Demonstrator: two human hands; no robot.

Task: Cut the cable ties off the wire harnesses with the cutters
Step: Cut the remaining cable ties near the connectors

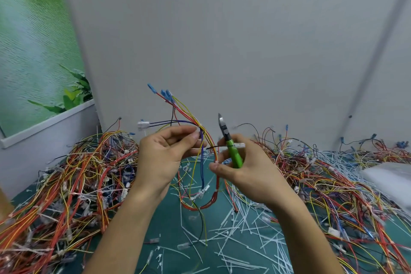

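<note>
Left hand point(164, 155) pinches the harness point(201, 153) held above the mat point(169, 224), right hand point(251, 171) grips the cutters point(232, 151) (pointing up, just beside the strands); risk: a loose strand entering the cut, nicked instead of a tie

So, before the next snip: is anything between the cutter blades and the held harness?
Nothing visible. The cutters point up in the right hand, bare gap to the harness in the left hand. A thin black wire only crosses the green handle.
</note>
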